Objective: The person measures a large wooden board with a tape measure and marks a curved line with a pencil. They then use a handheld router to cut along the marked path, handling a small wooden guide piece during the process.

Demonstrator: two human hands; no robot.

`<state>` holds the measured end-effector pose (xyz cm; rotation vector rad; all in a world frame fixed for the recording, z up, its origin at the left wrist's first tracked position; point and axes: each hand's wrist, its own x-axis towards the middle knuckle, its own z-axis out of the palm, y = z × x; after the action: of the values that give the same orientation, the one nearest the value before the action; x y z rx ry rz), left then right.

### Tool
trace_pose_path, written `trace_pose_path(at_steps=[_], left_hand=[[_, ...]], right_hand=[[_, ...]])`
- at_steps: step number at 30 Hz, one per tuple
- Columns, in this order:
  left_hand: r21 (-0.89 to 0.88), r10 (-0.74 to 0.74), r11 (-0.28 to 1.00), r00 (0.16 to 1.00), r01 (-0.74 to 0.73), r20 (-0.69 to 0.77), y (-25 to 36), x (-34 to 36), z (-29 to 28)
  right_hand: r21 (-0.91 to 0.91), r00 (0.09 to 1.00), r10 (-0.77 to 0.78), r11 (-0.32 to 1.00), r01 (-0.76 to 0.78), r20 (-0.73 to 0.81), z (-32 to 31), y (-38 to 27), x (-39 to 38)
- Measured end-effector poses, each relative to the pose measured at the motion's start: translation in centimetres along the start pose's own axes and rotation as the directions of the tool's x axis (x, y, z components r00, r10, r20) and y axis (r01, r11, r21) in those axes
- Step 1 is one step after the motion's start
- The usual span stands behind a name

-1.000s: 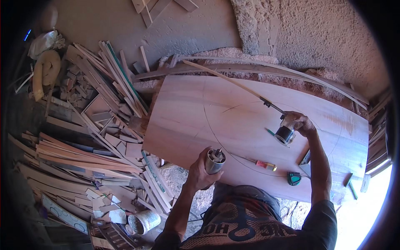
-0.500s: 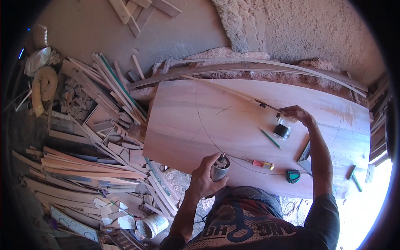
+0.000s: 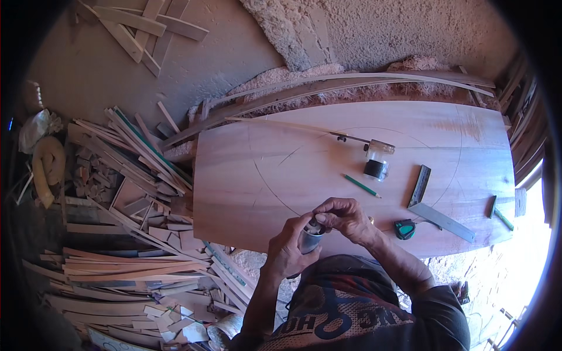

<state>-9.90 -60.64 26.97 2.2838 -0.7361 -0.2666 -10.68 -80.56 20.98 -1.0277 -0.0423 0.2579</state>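
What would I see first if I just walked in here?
A big reddish wooden board with curved pencil lines fills the middle. At its near edge, the left hand holds a small metal can while the right hand works at its top. A heap of wood offcuts lies to the left.

Smooth matt wooden board (image 3: pixel 328 169), shiny metal can (image 3: pixel 310 238), rough wood offcuts (image 3: pixel 134 175)

Warm, even daylight; blown-out white glare at the lower right rim. Soft shadows, sharp centre, fisheye bending straight edges, black vignette all around the frame.
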Motion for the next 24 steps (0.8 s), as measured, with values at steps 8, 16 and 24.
trace_pose_path(at_steps=[8, 16, 24], left_hand=[[-0.046, 0.017, 0.999, 1.000, -0.017, 0.009, 0.1, -0.7, 0.3], [-0.211, 0.068, 0.975, 0.997, -0.062, 0.021, -0.6, -1.0, -0.1], [-0.073, -0.040, 0.996, 0.998, 0.044, 0.050, -2.4, -3.3, -0.2]], right_hand=[[-0.110, 0.983, -0.183, 0.977, 0.181, -0.008, 0.5, -0.2, -0.3], [-0.167, 0.984, -0.179, 0.970, 0.176, -0.003, 1.4, -1.3, -0.5], [-0.028, 0.908, -0.392, 0.919, 0.392, -0.149, 1.2, -6.5, -0.8]])
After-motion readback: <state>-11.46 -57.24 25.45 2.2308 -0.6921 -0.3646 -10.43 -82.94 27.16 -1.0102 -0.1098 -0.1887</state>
